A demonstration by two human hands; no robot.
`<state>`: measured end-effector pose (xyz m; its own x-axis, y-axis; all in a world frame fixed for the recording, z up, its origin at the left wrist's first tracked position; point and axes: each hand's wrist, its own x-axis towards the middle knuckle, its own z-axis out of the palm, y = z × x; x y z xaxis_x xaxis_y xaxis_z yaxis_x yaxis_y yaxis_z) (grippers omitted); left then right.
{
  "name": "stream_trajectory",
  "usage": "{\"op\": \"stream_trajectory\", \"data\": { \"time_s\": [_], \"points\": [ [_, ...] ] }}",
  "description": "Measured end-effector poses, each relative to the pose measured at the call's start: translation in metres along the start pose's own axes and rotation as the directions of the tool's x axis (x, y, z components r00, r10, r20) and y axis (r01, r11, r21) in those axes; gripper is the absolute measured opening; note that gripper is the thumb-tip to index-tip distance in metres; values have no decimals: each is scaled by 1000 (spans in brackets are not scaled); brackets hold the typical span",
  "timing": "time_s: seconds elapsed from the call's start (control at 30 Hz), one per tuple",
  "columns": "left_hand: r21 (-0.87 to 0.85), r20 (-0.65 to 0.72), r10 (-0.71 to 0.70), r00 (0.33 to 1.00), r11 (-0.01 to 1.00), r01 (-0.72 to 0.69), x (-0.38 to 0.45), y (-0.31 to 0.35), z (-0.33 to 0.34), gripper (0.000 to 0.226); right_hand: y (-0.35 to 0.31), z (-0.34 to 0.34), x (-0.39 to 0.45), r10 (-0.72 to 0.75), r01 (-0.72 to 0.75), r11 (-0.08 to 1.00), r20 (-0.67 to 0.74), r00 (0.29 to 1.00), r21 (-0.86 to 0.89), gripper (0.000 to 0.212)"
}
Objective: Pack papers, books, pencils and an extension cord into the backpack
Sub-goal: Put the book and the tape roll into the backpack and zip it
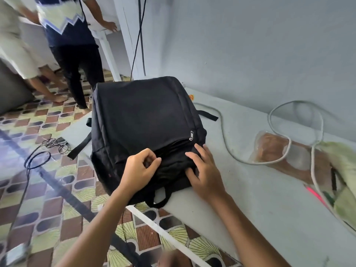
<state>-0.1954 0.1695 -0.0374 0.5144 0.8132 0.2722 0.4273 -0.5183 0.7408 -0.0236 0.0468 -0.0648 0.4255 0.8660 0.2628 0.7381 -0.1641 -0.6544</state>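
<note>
The left hand (141, 168) has its fingers curled, thumb and forefinger pinching the black fabric at the near lip of the backpack (142, 120). The right hand (202, 170) lies flatter, fingers spread and pressing down on the fabric on the other side of the same lip, the fingertips bent slightly into the cloth; whether it truly grips is hard to tell. Between them a zip opening gapes a little, with the metal zip pull (191, 135) sitting just beyond the right hand's fingers, nearer that hand than the left. The backpack lies flat on the pale table (250, 189), its long axis running away from the person, carry handle hanging over the near edge. The things to be packed lie off to the right: a grey extension cord (223, 132) looping across the table, and further right a clear pouch (277, 151) and green papers (344, 166), all well apart from the bag. The right hand looks the natural one to reach for them once the mouth is spread wider
</note>
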Motion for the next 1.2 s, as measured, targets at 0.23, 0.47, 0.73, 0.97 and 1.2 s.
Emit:
{"op": "stream_trajectory", "data": {
  "time_s": [0.23,0.47,0.73,0.97,1.2],
  "points": [
    [-10,-57,-10,998,1000,9,-5,2,1,23,-2,-4,-3,25,-26,997,21,999,69,48],
    [-39,-51,5,999,999,-7,-7,6,1,23,3,-6,-3,25,-27,992,21,999,125,38],
    [-431,-54,-153,987,895,116,7,17,-29,15,3,-17,-3,75,-107,931,104,992,349,49],
    [-36,-428,-381,819,913,406,56,-25,-96,38,-2,-28,57,179,-97,957,-290,940,274,25],
    [-412,-130,-691,711,690,595,79,-48,-100,85,-22,-33,122,491,-477,727,112,864,494,27]
  ]
}}
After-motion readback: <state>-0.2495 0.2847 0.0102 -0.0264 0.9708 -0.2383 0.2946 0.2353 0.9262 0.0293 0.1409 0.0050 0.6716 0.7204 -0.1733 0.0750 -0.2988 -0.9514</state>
